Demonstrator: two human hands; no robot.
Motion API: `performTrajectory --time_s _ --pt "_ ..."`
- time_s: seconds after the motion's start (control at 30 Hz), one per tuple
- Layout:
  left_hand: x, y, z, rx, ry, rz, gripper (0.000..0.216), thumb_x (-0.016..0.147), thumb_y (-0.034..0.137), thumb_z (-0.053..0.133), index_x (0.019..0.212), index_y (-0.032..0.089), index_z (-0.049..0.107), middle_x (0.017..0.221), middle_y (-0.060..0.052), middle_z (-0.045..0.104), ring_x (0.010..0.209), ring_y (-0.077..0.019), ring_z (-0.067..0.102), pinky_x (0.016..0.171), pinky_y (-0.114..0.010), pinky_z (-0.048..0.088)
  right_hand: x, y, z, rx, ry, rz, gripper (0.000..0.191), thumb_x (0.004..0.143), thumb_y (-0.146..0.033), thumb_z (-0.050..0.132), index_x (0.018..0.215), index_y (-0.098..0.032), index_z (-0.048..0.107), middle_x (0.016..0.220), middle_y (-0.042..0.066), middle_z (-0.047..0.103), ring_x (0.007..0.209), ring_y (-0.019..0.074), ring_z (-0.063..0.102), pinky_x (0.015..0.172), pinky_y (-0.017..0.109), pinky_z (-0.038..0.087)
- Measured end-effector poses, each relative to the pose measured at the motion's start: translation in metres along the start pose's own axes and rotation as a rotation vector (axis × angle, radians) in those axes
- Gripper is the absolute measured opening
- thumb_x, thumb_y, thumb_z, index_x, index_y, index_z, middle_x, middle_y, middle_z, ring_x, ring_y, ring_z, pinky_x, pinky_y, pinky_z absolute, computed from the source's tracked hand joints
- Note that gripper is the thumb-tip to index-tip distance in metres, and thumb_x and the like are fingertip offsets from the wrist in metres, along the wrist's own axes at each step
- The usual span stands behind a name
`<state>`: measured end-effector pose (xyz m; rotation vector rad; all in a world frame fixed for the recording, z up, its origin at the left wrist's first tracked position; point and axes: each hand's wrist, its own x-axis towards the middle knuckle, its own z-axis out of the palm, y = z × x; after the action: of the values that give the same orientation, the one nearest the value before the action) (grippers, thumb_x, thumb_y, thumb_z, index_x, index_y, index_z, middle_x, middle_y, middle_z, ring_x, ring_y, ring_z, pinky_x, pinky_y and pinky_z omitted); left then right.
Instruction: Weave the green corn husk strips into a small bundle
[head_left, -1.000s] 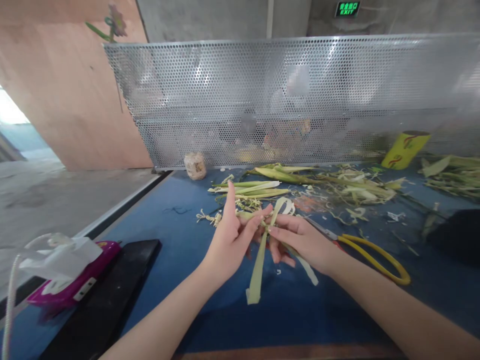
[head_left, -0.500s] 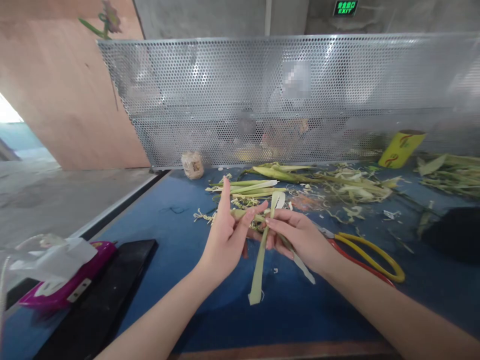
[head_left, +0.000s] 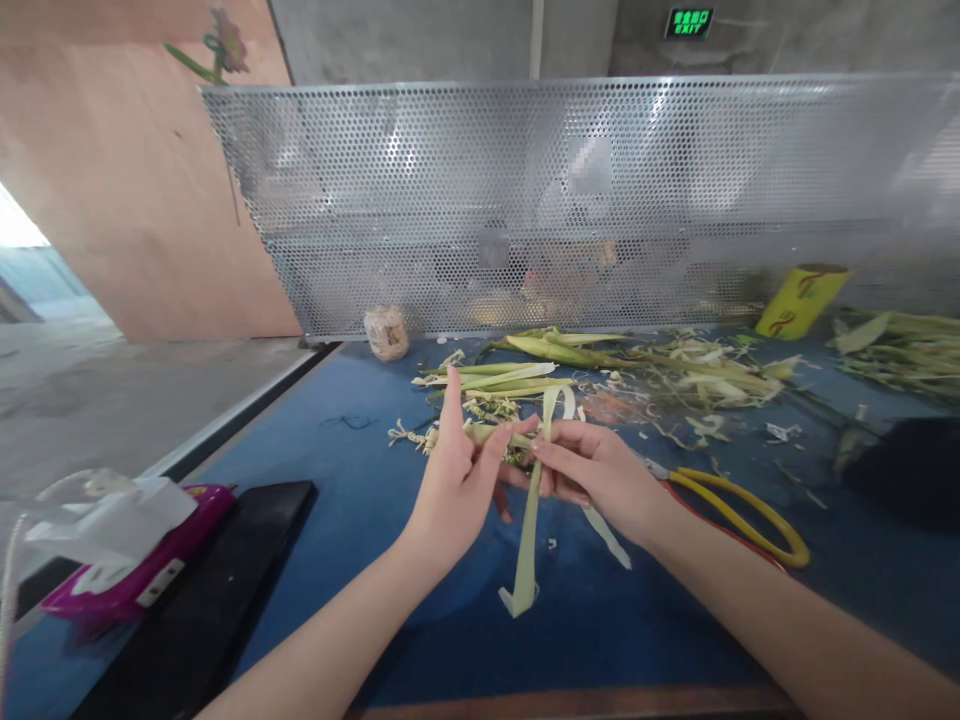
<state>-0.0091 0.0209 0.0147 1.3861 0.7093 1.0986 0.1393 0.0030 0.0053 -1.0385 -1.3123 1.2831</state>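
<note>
- The palm leaf strip [head_left: 529, 520] is hanging between both hands over the middle of the blue table [head_left: 360, 480]. Its long axis is running near to far, with the free end curling toward the near edge
- The right hand [head_left: 600, 475] is pinching the strip from the right between thumb and fingertips, and is sitting nearer to it
- The left hand [head_left: 457, 485] is grasping a thin green stalk [head_left: 484, 435] just left of the strip, index finger pointing up
- Yellow-handled scissors [head_left: 739, 510] are lying to the right, near the right wrist
- Cut leaves [head_left: 600, 355] are lying on the far side, before the perforated metal screen [head_left: 525, 200]
</note>
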Motion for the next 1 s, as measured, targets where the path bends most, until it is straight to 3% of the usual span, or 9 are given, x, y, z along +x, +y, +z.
performTrajectory --time_s 0.1,0.23,0.43,0.6,0.67,0.77,0.87,1.0 --pt "-0.001 -0.003 -0.001 -0.024 -0.015 -0.094 0.105 0.075 0.023 0.061 0.133 0.029 -0.026 0.086 -0.006 0.070 0.059 -0.0200 0.067 0.044 -0.028 0.053 0.001 -0.001 -0.006 -0.019 0.025 -0.006 0.030 0.074 -0.042 0.060 0.067 -0.014 0.052 0.051 -0.003 0.055 0.036 0.0017 0.036 0.037 0.018 0.024" --pt "-0.004 -0.006 -0.002 -0.007 -0.103 -0.107 0.114 0.067 0.015 0.069 0.135 0.022 -0.022 0.063 0.001 0.068 0.064 -0.0205 0.067 0.065 -0.037 0.054 0.002 -0.001 -0.009 -0.034 -0.007 0.005 0.029 0.070 -0.042 0.064 0.074 -0.015 0.052 0.056 -0.004 0.053 0.046 0.0049 0.045 0.045 0.019 0.034" --pt "-0.007 -0.005 0.000 -0.026 -0.174 -0.150 0.108 0.070 0.011 0.064 0.135 0.019 -0.022 0.055 0.005 0.062 0.058 -0.0180 0.066 0.066 -0.037 0.053 0.002 0.001 -0.007 0.015 0.035 0.000 0.029 0.072 -0.041 0.062 0.065 -0.016 0.049 0.048 -0.007 0.044 0.040 0.0039 0.033 0.043 0.021 0.029" --pt "-0.008 -0.007 0.000 0.001 -0.153 -0.075 0.105 0.072 0.016 0.063 0.136 0.024 -0.020 0.065 0.002 0.063 0.064 -0.0175 0.065 0.066 -0.034 0.051 0.002 -0.001 -0.010 0.128 -0.026 0.022 0.028 0.076 -0.042 0.056 0.070 -0.015 0.051 0.049 -0.004 0.049 0.038 0.0032 0.027 0.042 0.022 0.023" --pt "-0.008 -0.008 0.000 0.038 -0.075 -0.014 0.105 0.071 0.020 0.065 0.137 0.028 -0.016 0.086 -0.003 0.064 0.068 -0.0146 0.063 0.065 -0.030 0.051 0.001 -0.002 -0.010 0.174 -0.076 0.035 0.028 0.080 -0.044 0.051 0.083 -0.015 0.052 0.047 -0.004 0.050 0.037 0.0045 0.028 0.042 0.022 0.022" --pt "-0.007 -0.010 0.001 0.052 -0.016 0.038 0.106 0.069 0.024 0.067 0.137 0.031 -0.013 0.114 -0.009 0.055 0.071 -0.0104 0.057 0.061 -0.025 0.048 -0.002 -0.003 -0.006 0.146 -0.123 0.036 0.029 0.082 -0.041 0.050 0.098 -0.017 0.046 0.044 -0.007 0.045 0.040 0.0074 0.037 0.044 0.022 0.025" --pt "-0.005 -0.010 0.002 0.040 -0.045 0.060 0.106 0.070 0.022 0.066 0.136 0.030 -0.017 0.112 -0.008 0.058 0.063 -0.0077 0.052 0.060 -0.024 0.046 -0.003 -0.002 -0.001 0.070 -0.155 0.013 0.028 0.083 -0.040 0.050 0.099 -0.019 0.040 0.045 -0.007 0.047 0.041 0.0078 0.039 0.043 0.020 0.024" --pt "-0.003 -0.013 0.004 0.008 -0.034 0.060 0.103 0.073 0.022 0.063 0.136 0.029 -0.019 0.094 -0.004 0.065 0.054 -0.0085 0.052 0.058 -0.027 0.047 -0.001 0.002 0.000 0.061 -0.154 -0.028 0.024 0.085 -0.041 0.046 0.093 -0.021 0.035 0.050 -0.005 0.053 0.040 0.0074 0.039 0.040 0.019 0.023"
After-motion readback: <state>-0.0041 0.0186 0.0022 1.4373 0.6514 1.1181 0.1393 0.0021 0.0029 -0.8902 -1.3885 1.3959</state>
